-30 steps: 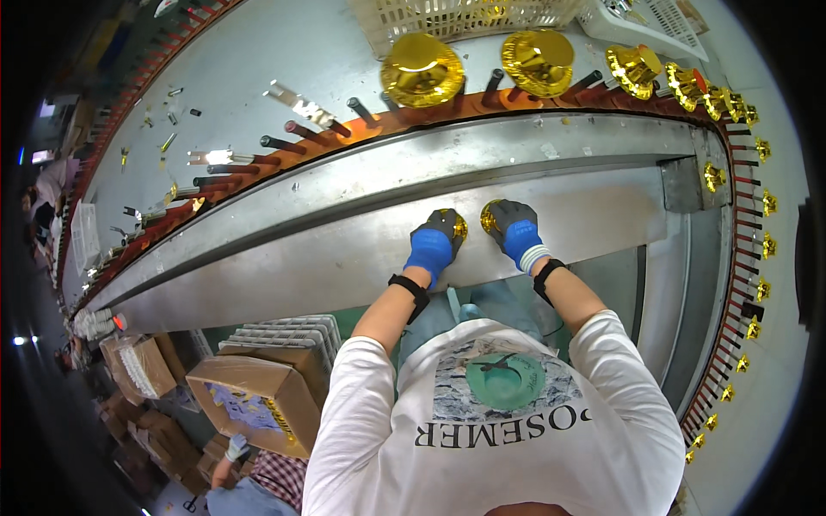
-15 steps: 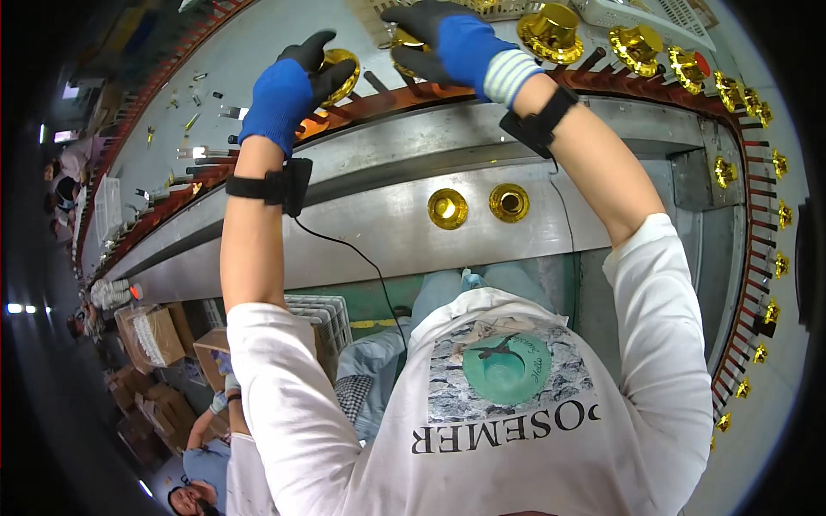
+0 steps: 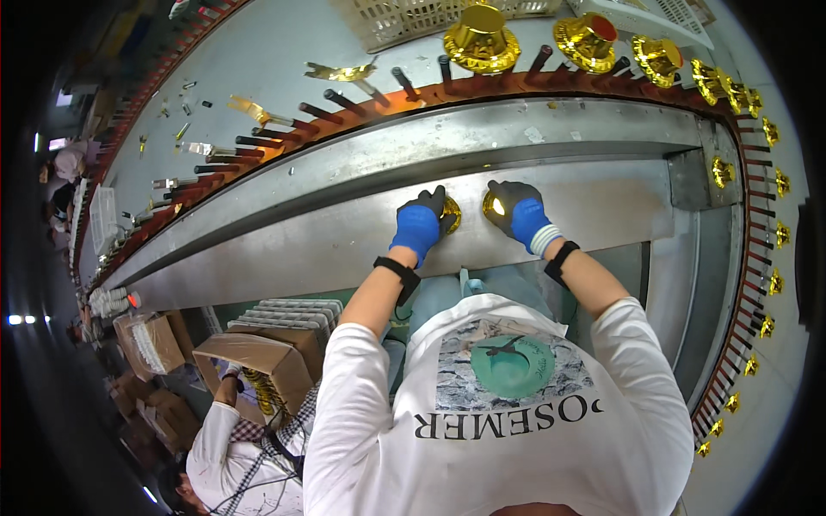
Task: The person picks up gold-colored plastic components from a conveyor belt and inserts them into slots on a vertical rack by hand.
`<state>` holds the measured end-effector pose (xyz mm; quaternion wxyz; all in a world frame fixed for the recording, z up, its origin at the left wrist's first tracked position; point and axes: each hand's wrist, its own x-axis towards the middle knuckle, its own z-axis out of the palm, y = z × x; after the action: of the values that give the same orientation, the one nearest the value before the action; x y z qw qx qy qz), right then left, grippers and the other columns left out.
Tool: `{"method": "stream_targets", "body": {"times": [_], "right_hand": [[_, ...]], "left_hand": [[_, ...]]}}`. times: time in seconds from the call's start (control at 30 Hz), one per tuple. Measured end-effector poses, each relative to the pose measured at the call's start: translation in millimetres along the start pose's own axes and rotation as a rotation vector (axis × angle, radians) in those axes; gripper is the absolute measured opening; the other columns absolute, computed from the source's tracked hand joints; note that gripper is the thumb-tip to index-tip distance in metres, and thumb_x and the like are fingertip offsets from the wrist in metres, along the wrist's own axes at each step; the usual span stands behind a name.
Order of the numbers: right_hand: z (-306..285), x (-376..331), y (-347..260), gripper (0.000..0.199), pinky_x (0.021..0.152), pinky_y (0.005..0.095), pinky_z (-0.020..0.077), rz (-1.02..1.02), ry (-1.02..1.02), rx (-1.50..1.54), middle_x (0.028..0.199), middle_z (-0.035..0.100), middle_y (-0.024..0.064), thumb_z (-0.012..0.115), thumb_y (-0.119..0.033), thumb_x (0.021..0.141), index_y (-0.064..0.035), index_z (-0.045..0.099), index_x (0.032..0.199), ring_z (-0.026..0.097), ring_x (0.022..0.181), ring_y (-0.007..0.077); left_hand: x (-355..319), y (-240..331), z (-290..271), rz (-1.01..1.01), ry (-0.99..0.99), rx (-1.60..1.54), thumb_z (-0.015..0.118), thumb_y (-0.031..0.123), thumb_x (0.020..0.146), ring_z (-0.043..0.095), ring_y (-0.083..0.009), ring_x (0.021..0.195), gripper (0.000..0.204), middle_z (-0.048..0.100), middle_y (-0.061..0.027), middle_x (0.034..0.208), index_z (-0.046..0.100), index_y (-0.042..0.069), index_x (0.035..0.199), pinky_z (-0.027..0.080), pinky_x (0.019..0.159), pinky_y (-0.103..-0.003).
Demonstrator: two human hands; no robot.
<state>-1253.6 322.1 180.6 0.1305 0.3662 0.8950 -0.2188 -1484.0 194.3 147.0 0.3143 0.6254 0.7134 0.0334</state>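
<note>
My left hand (image 3: 422, 219), in a blue and black glove, closes its fingers on a shiny gold flanged cup (image 3: 453, 215) on the metal ledge. Beside it, my right hand (image 3: 518, 209), gloved alike, grips a second gold flanged cup (image 3: 492, 208). Both cups are partly hidden by the gloves, and a small gap parts the hands. Beyond the ledge runs a curved conveyor with dark rods (image 3: 404, 83). Larger gold hat-shaped pieces (image 3: 482, 41) with wavy brims sit along its right part. Thin gold-coloured pieces (image 3: 342, 71) show at the rods to the left.
A perforated plastic basket (image 3: 413, 27) stands behind the conveyor. The metal ledge (image 3: 327, 249) stretches away to the left. At lower left, a co-worker (image 3: 219, 451) reaches into a cardboard box (image 3: 280, 365) beside other boxes. Small loose parts (image 3: 182, 131) lie on the far surface.
Both hands have come back from gold pieces at the conveyor to the two cups on the ledge and closed on them. The pieces on the conveyor have shifted left.
</note>
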Motion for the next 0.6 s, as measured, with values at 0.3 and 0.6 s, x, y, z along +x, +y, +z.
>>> {"method": "stream_targets", "body": {"times": [0.3, 0.6], "right_hand": [[-248.6, 7.8, 13.4, 0.063, 0.098, 0.0549, 0.0521, -0.357, 1.15, -0.171, 0.13, 0.068, 0.0175, 0.085, -0.037, 0.084, -0.0154, 0.067, 0.139, 0.065, 0.118, 0.0421], [-242.8, 66.6, 6.1, 0.052, 0.1, 0.0498, 0.0545, -0.401, 0.775, -0.036, 0.126, 0.068, 0.0301, 0.075, -0.032, 0.092, 0.0011, 0.068, 0.131, 0.066, 0.117, 0.0466]], "left_hand": [[28.0, 102.2, -252.1, 0.27, 0.778, 0.116, 0.086, 0.048, 0.084, 0.072, -0.0429, 0.097, 0.084, 0.07, -0.0217, 0.126, 0.053, 0.005, 0.149, 0.06, 0.085, -0.051], [67.2, 57.8, -243.3, 0.33, 0.719, 0.191, 0.083, 0.036, 0.093, 0.077, -0.0324, 0.084, 0.053, 0.073, -0.0209, 0.113, 0.067, 0.01, 0.136, 0.063, 0.074, -0.042]]}}
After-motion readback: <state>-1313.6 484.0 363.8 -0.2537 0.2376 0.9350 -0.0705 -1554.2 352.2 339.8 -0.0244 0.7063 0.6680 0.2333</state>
